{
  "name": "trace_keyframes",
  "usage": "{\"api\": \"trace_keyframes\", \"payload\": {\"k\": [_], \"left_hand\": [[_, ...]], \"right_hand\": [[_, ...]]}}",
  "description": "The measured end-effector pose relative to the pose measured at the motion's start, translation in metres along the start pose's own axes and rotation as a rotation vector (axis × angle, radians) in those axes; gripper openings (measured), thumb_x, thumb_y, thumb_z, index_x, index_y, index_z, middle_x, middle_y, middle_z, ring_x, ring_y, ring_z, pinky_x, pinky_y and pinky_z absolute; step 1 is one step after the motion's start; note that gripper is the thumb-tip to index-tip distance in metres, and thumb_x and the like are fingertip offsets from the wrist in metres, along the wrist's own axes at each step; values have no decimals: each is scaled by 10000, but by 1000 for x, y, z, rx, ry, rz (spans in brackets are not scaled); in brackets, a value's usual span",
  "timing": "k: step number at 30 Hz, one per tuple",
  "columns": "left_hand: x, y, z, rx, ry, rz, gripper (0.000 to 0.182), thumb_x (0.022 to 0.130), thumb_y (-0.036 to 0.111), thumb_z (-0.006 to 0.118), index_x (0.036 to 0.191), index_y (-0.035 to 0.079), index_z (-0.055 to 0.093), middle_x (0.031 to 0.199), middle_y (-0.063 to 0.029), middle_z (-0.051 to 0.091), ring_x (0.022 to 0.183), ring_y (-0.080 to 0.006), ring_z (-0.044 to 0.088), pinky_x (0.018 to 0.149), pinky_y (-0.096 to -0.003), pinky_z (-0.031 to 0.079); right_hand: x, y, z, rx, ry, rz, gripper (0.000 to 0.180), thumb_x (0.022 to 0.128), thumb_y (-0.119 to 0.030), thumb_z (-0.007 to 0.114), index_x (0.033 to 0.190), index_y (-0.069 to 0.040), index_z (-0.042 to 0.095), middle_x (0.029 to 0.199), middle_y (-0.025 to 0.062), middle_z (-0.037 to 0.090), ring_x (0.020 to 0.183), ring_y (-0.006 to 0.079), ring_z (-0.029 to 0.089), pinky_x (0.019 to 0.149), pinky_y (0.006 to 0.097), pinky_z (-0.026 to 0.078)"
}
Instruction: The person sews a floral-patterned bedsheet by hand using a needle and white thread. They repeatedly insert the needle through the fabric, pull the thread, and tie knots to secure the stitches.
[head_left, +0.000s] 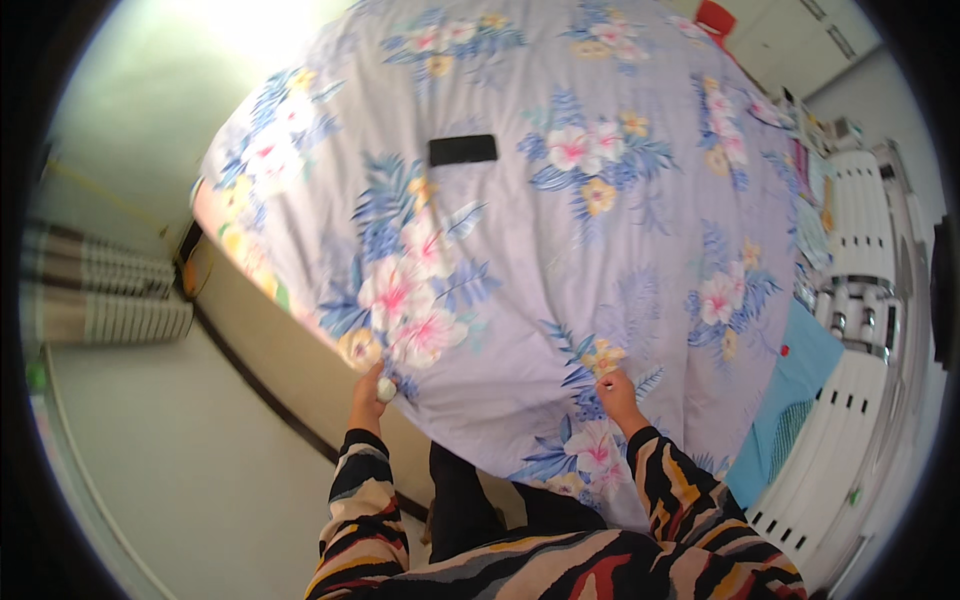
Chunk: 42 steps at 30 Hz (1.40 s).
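Note:
A lavender floral bed sheet (510, 300) with wrinkles spreads over the bed before me. My left hand (370, 391) grips the sheet at its near left edge, and a small whitish bunched thing, too small to name, shows between thumb and fingers. My right hand (619, 394) is closed on the sheet nearer the middle of the near side, by a yellow printed flower. A black smartphone (463, 150) lies on the sheet, ahead of both hands and apart from them.
Along the right stands a white slatted headboard or panel (855, 375), with a light blue cloth (795, 375) beside the bed. Striped curtain fabric (112, 285) hangs at the left. A red object (714, 18), perhaps a chair, stands at the far right corner.

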<state>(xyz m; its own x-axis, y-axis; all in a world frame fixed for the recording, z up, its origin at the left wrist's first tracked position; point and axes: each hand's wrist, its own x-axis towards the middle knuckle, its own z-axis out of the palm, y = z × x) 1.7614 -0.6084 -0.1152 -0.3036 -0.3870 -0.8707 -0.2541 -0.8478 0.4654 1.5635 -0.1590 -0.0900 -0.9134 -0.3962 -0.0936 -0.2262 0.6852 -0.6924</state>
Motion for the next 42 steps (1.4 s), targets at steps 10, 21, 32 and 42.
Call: {"api": "trace_keyframes", "payload": {"k": [10, 21, 32, 42], "left_hand": [[-17, 42, -35, 90, -30, 119, 178, 742, 135, 601, 853, 1, 562, 835, -90, 560, 663, -226, 574, 523, -342, 482], [29, 44, -65, 236, 46, -24, 262, 727, 144, 649, 937, 30, 542, 801, -85, 558, 582, -237, 555, 488, -351, 496], [77, 97, -50, 77, 48, -52, 149, 745, 87, 573, 849, 11, 498, 777, -95, 530, 583, -240, 564, 466, -346, 499], [49, 90, -73, 156, 306, 231, 161, 637, 15, 540, 782, -34, 491, 689, -121, 540, 539, -288, 562, 469, -388, 474]], "right_hand": [[2, -58, 11, 108, -40, 164, 119, 691, -106, 625, 658, -14, 557, 706, 122, 551, 676, 288, 538, 619, 364, 432], [10, -105, 14, 111, -205, 207, 161, 726, -138, 619, 668, -10, 541, 729, 129, 529, 688, 284, 525, 615, 383, 419], [13, -127, 26, -17, -311, 202, 159, 715, -153, 624, 673, -13, 561, 721, 127, 544, 690, 279, 526, 612, 375, 419], [39, -155, 21, 19, -230, 173, 158, 701, -163, 636, 692, -14, 588, 705, 135, 545, 662, 286, 533, 588, 364, 422]]}}
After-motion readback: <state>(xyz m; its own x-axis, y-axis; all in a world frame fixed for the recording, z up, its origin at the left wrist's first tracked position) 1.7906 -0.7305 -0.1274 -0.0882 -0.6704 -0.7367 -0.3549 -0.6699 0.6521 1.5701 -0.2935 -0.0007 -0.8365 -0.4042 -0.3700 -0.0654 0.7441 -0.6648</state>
